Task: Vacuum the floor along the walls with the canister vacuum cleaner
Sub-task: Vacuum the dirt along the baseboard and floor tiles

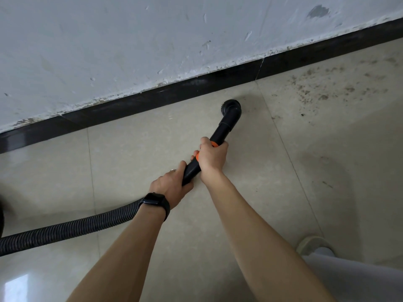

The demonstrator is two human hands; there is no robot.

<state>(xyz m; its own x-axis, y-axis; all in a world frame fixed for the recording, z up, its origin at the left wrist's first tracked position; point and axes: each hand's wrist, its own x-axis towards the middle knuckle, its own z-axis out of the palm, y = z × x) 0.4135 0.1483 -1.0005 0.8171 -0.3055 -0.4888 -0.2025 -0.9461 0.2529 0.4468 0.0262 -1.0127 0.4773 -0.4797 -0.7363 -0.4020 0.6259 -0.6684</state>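
A black vacuum wand [224, 127] with an orange ring ends in a round brush nozzle [231, 106] that rests on the beige tiled floor [135, 153], a short way from the black baseboard [152, 99]. My right hand [212, 156] grips the wand at the orange ring. Behind it, my left hand [172, 185], with a black watch on the wrist, holds the wand's lower end. The ribbed black hose [69, 227] runs from there to the left edge. The canister itself is almost out of view.
A scuffed white wall [130, 44] rises above the baseboard. Brown dirt specks [327, 90] lie scattered on the tiles to the right of the nozzle. My shoe [314, 244] and grey trouser leg show at the lower right. A dark shape [1, 216] sits at the left edge.
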